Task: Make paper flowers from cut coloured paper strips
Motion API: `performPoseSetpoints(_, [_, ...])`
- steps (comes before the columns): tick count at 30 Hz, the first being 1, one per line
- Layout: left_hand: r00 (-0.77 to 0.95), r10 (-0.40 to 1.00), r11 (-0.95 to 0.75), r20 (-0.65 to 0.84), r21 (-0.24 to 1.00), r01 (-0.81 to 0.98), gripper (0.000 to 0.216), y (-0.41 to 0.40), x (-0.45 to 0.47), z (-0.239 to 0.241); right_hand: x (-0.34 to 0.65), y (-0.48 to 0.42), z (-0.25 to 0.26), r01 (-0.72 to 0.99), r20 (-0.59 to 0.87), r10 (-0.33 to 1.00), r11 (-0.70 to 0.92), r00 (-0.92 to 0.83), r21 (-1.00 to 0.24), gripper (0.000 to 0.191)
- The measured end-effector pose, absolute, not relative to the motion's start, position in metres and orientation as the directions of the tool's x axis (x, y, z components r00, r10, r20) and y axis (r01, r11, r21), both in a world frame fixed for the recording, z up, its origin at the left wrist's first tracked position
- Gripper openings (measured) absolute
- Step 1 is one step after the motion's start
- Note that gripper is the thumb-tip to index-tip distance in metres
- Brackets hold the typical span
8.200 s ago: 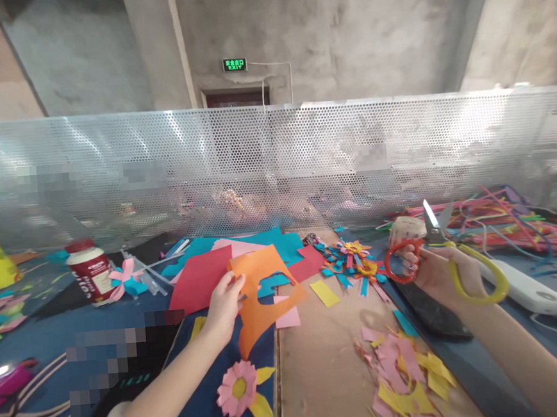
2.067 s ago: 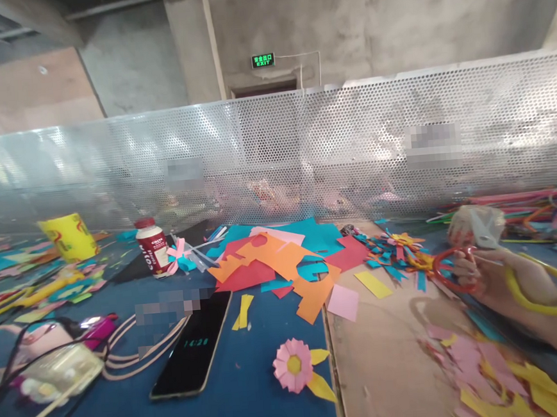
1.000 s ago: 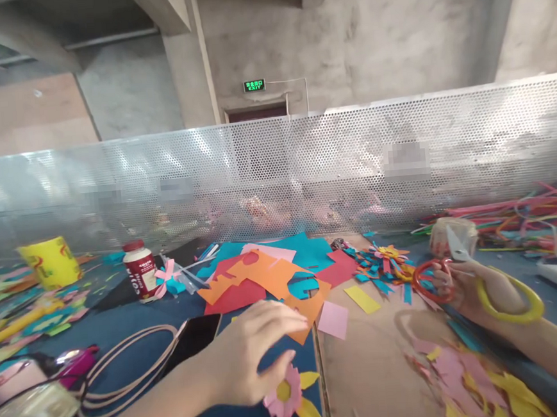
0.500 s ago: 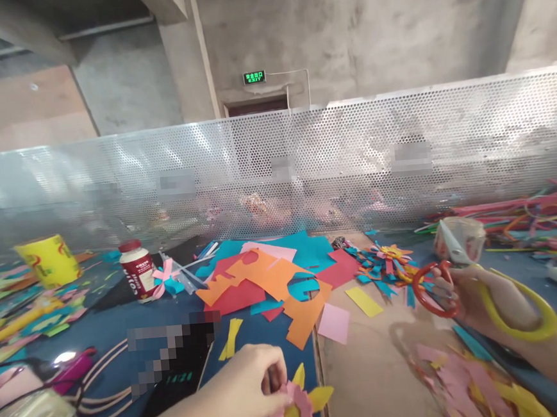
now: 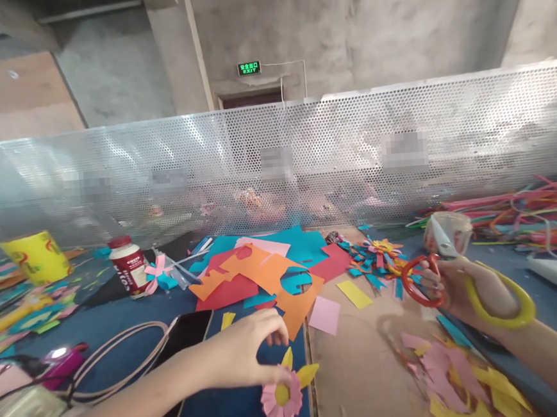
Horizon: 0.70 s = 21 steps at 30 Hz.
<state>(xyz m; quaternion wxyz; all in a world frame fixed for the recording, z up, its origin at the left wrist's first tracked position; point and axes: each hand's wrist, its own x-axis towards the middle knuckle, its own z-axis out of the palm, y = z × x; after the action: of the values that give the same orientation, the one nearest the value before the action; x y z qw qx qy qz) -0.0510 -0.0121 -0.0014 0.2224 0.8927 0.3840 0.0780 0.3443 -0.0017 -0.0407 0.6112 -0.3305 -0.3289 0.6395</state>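
A pink paper flower (image 5: pixel 281 415) with a yellow centre and two pointed yellow leaves (image 5: pixel 309 376) lies on the blue surface near the front edge of the view. My left hand (image 5: pixel 244 349) hovers over it, fingers spread from the thumb, the thumb tip at the top of the petals; whether it touches them I cannot tell. To the right, my right hand (image 5: pixel 463 287) grips scissors (image 5: pixel 527 308) with one red and one yellow handle loop, blades pointing up and away. Below that hand lie pink and yellow paper scraps (image 5: pixel 448 365).
Orange cut paper (image 5: pixel 251 265) and red and teal sheets fill the middle. Pink (image 5: pixel 324 315) and yellow (image 5: pixel 354 294) pieces lie on the cardboard (image 5: pixel 359 369). A phone (image 5: pixel 187 334), cable (image 5: pixel 110 340) and bottle (image 5: pixel 129 268) stand or lie left. A perforated metal screen (image 5: pixel 274 151) borders the back.
My left hand has loosened from the flower and its fingers have spread, leaving the flower on the surface. My right hand still holds the scissors. The view has shifted slightly.
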Motion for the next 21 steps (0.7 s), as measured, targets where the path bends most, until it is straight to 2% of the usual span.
performPoseSetpoints(3, [0.770,0.633,-0.675,-0.078,0.433,0.598,0.032,-0.017,-0.050,0.001,0.343,-0.002,-0.040,-0.570,-0.022,0.999,-0.044,-0.045,-0.821,0.006])
performPoseSetpoints(10, [0.746,0.666,-0.704,0.002,0.330,0.628,0.015,-0.022,-0.042,-0.013,0.337,-0.003,-0.038,-0.596,-0.063,0.998,-0.065,-0.025,-0.800,0.004])
performPoseSetpoints(16, [0.729,0.684,-0.695,0.011,0.314,0.647,0.014,-0.008,-0.043,-0.016,0.339,-0.001,-0.038,-0.627,-0.062,0.998,-0.059,-0.017,-0.777,0.003])
performPoseSetpoints(18, [0.762,0.647,-0.730,0.030,0.313,0.608,0.017,0.001,-0.043,-0.013,0.340,-0.001,-0.039,-0.632,-0.057,0.998,-0.053,-0.014,-0.773,0.002])
performPoseSetpoints(21, [0.818,0.573,-0.789,0.043,0.298,0.537,0.038,0.022,-0.042,-0.010,0.341,-0.001,-0.040,-0.627,-0.049,0.998,-0.061,-0.036,-0.776,0.002])
